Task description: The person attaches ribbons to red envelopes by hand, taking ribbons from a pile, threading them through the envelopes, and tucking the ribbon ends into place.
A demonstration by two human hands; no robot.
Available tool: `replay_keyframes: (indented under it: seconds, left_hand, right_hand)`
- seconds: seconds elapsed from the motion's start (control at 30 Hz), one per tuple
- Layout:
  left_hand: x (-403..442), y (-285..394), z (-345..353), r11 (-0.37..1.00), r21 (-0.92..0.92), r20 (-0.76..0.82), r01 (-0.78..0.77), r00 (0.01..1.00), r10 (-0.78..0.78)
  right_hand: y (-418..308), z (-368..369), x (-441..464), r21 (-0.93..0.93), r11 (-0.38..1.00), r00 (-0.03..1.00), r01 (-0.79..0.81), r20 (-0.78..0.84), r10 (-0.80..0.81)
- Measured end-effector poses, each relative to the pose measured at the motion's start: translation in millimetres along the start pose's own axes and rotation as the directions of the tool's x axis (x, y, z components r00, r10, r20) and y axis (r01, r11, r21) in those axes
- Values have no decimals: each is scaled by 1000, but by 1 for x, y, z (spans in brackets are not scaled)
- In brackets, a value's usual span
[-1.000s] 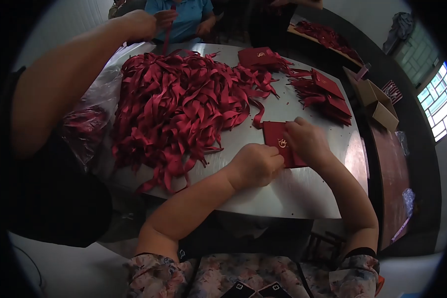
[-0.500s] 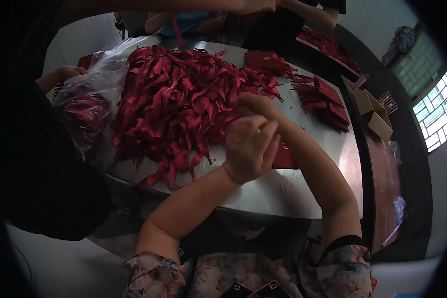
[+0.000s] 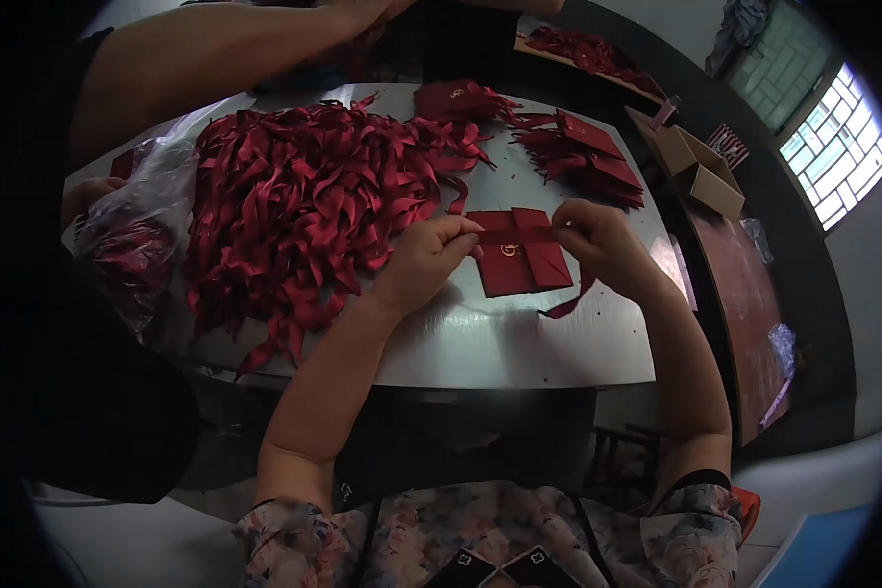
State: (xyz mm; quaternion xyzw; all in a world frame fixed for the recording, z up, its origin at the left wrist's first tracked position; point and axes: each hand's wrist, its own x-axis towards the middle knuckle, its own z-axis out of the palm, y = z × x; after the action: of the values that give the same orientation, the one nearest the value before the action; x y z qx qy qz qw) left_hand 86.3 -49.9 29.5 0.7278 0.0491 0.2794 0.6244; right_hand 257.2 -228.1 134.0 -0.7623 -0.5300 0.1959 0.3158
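A flat dark red envelope-like pouch [image 3: 503, 275] with a gold emblem and a folded flap lies on the metal table. Across its upper part a dark red ribbon [image 3: 519, 236] is stretched level between my two hands. My left hand [image 3: 423, 260] pinches the ribbon at the pouch's left edge. At the upper right corner, my right hand [image 3: 606, 245] has its fingers closed on the ribbon's other end, and a loose tail curls down below it. To the left of my hands spreads a large heap of red ribbons [image 3: 304, 196].
More red pouches [image 3: 588, 157] are stacked at the back right, others [image 3: 456, 98] at the far edge. A clear plastic bag [image 3: 132, 245] with red items sits at the left. Another person's arm [image 3: 216, 49] reaches across the back. An open cardboard box [image 3: 701, 171] stands on the side bench.
My hands, crossed close together before, have moved apart, with the ribbon now taut between them over the pouch. The view has shifted, and the other person's arm reaches lower.
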Motion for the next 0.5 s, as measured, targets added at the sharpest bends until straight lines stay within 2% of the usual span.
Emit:
replay_keyframes:
  seconds: [0.03, 0.07, 0.13, 0.17, 0.2, 0.23, 0.27, 0.3, 0.33, 0.37, 0.4, 0.43, 0.5]
  left_hand:
    - [-1, 4, 1, 999, 30, 24, 19, 1000, -19]
    - [-1, 7, 3, 997, 61, 48, 36, 998, -39]
    - [1, 3, 10, 994, 93, 99, 64, 992, -73]
    - [1, 2, 13, 988, 126, 141, 92, 984, -110]
    - [1, 4, 19, 987, 129, 145, 93, 983, -112]
    - [1, 7, 26, 996, 19, 134, 85, 987, -87]
    - [1, 11, 32, 993, -91, 120, 78, 991, -66]
    - [1, 13, 35, 993, -86, 125, 83, 990, -72]
    - [3, 16, 37, 986, -147, 128, 75, 990, -57]
    - [5, 19, 38, 976, -206, 130, 67, 991, -41]
    - [7, 26, 36, 978, -197, 133, 72, 990, -47]
    - [10, 34, 34, 988, -137, 114, 66, 992, -50]
    - [14, 44, 30, 996, -69, 95, 61, 994, -55]
  right_hand:
    - [10, -4, -4, -101, 993, 998, 52, -35, -56]
    - [17, -8, -6, -100, 994, 998, 49, -39, -53]
    - [28, -11, -11, -192, 981, 997, 10, 71, 4]
    - [35, -4, -13, -189, 982, 998, 6, 68, 7]
    - [41, 8, -14, -482, 851, 957, 209, -76, -279]
    - [38, 18, -14, -746, 594, 818, 301, -118, -563]
    - [32, 28, -13, -654, 674, 838, 343, -111, -535]
    - [27, 39, -11, -649, 680, 839, 340, -118, -532]
    - [22, 49, -8, -125, 921, 914, 369, -130, -384]
    - [19, 57, -5, 437, 864, 966, 249, -50, -253]
    - [18, 61, 0, 587, 789, 982, 182, -71, -173]
    - [17, 57, 1, 594, 783, 982, 184, -73, -176]
    - [13, 43, 2, 573, 818, 994, -57, 108, -7]
